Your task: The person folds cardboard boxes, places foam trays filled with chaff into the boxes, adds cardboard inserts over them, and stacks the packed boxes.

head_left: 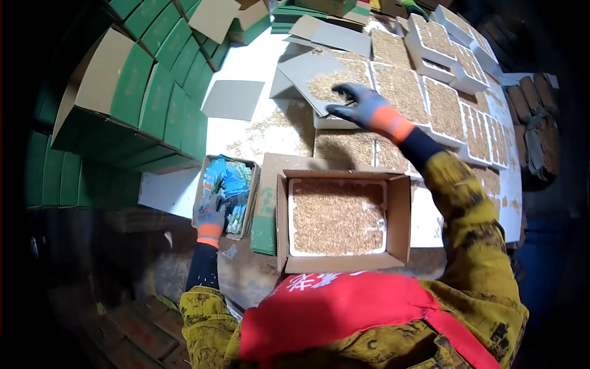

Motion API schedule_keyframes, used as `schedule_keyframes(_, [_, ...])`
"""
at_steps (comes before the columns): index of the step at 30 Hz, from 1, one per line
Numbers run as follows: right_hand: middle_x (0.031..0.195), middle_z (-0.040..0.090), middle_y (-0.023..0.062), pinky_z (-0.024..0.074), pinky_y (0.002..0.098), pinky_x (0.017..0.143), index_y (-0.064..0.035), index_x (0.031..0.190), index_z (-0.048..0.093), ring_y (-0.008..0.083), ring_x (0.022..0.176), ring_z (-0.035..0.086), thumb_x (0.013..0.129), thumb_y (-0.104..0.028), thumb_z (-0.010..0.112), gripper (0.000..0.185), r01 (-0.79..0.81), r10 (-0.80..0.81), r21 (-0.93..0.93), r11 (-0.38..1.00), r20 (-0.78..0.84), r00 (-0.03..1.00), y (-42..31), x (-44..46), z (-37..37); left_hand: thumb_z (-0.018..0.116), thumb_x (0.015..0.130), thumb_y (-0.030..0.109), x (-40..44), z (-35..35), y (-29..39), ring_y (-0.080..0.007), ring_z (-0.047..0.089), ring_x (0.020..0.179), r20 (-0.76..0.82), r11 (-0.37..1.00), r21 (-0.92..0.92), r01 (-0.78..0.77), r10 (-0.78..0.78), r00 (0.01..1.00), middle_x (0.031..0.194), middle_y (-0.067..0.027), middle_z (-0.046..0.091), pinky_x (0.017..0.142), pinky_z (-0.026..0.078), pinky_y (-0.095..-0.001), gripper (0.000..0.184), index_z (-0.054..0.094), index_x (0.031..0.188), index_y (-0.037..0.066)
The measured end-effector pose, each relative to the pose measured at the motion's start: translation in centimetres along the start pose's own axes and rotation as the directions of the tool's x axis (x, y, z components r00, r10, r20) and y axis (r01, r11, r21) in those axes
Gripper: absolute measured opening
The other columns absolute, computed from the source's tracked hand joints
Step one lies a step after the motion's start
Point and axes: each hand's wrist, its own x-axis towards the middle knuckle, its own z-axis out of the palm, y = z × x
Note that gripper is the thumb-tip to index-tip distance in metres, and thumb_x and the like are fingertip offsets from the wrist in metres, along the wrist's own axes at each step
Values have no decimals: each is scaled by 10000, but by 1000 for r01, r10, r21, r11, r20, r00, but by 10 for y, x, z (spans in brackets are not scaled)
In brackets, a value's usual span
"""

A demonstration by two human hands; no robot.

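Observation:
My left hand (209, 212), in a grey glove with an orange cuff, reaches into a small box (250, 212) of blue packets (226, 176). Its fingertips are hidden among the packets. My right hand (356, 106), gloved alike, hovers with thumb and fingers apart by the edge of a tilted grey cardboard sheet (303, 72). Whether the thumb touches the sheet, I cannot tell. Right before me stands an open cardboard box (344, 264), with a white foam tray (292, 215) inside it, filled with brown, grain-like loose material (337, 216).
Green cartons (161, 98) are stacked at the left. Several filled white trays (444, 111) cover the right of the white table (286, 132). Another grey sheet (233, 99) lies at its middle left. At the top, another person's gloved hand (416, 10) shows.

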Motion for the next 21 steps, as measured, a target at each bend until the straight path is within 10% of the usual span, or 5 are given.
schedule_keyframes(6, [1425,302,274,330,564,1006,5,1389,314,463,1282,334,754,-552,641,906,-157,236,-588,793,59,970,13,88,84,585,836,211,-7,-31,-3,-287,588,932,-19,981,-133,145,-148,989,937,-90,647,845,430,-395,177,660,975,132])
schedule_keyframes(10, [991,632,220,492,436,844,-15,1099,575,349,943,624,807,-135,531,318,269,-519,-750,605,-115,847,81,97,61,513,898,233,-24,-44,-8,-303,590,950,-58,973,-186,134,-147,987,989,-99,654,835,453,-392,228,661,1025,114])
schedule_keyframes(17, [995,667,158,508,391,793,-148,1141,631,343,856,642,813,-435,618,436,-268,270,90,959,-573,774,245,80,-119,572,896,212,-30,-63,-9,-295,638,819,41,810,-477,342,-367,929,920,-181,669,750,480,-337,266,657,989,-22])
schedule_keyframes(19, [1025,647,199,494,432,797,-135,1253,548,382,885,624,828,-318,626,470,-122,-212,-625,771,-433,876,278,54,-131,556,889,260,-30,-65,-16,-372,623,860,-12,847,-485,218,-255,967,898,-219,653,766,473,-374,316,659,983,-23])
schedule_keyframes(21, [1239,542,232,416,440,978,-95,1325,469,399,1117,536,770,-102,661,587,-248,136,-689,681,-213,967,269,8,-131,590,882,239,-24,-77,-10,-238,638,749,52,698,-659,282,-331,942,841,-180,679,714,476,-337,300,664,971,-37])
